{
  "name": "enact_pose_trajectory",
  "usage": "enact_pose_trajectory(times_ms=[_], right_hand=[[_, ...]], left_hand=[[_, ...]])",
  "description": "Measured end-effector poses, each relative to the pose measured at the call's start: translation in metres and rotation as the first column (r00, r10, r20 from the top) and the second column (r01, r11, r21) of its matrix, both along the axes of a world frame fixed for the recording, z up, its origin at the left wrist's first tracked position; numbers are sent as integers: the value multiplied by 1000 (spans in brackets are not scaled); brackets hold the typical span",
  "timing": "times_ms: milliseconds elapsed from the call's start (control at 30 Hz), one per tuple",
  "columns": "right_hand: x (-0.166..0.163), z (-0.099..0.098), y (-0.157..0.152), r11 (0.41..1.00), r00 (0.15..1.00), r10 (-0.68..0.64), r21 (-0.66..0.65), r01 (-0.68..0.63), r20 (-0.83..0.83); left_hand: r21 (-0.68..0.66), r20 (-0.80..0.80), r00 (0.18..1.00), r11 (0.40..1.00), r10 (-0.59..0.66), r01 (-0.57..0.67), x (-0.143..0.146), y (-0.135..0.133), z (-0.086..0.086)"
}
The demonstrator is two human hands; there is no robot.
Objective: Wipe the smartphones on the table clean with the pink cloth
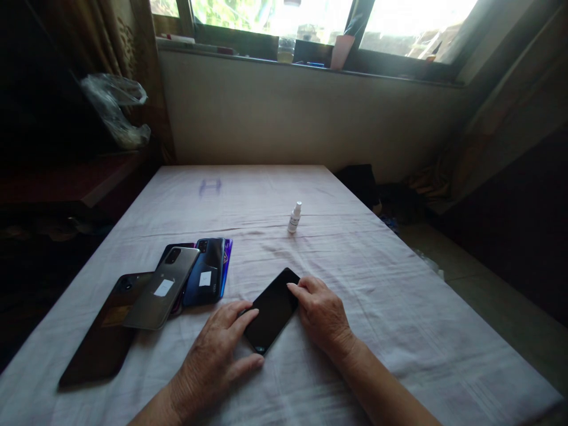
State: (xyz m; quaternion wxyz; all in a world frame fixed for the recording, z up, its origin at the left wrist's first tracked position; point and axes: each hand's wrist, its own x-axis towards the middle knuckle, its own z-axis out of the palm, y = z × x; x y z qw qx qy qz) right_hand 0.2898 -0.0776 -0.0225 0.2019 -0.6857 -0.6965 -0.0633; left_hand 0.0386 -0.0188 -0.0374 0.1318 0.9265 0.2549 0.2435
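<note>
A black smartphone (273, 312) lies face up, slanted, on the white tablecloth, its dark screen showing. My left hand (217, 349) holds its left side, with fingertips along the edge and the thumb by the bottom corner. At the upper right edge my right hand (323, 313) grips the same phone between thumb and fingers. Left of my hands lie several other phones, backs up: a dark phone (95, 349), a grey phone (157, 305) with a white label resting partly over it, and a blue phone (206, 260) stacked on a purple one. Beyond the held phone stands a small white spray bottle (293, 219).
The tablecloth (248, 201) covers a table below a windowsill (248, 57), where a glass jar (286, 51) and a pink cup (341, 52) stand. A plastic bag (119, 112) sits on dark red furniture (84, 177) at the left. Tiled floor (479, 290) shows at right.
</note>
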Motion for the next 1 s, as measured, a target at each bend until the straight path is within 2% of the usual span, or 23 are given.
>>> enact_pose_trajectory(times_ms=[200, 400, 667, 867, 1000], right_hand=[[3, 1, 7, 995, 996, -91, -30, 91, 9], [-4, -1, 4, 1000, 1000, 0, 27, 0, -4], [3, -8, -3, 988, 999, 47, 144, -46, -7], [0, -2, -3, 995, 998, 61, 75, -61, 0], [1, -1, 3, 999, 999, -12, 50, 10, 33]], left_hand=[[16, 17, 1000, 1000, 7, -8, 3, -1, 3], [49, -2, 1000, 999, 8, -8, 1, -1, 1], [90, -35, 999, 996, 20, -16, 0, 0, -1], [77, -28, 999, 997, 18, -16, 1, 0, -2], [74, -31, 999, 997, 15, -13, 0, 0, -2]])
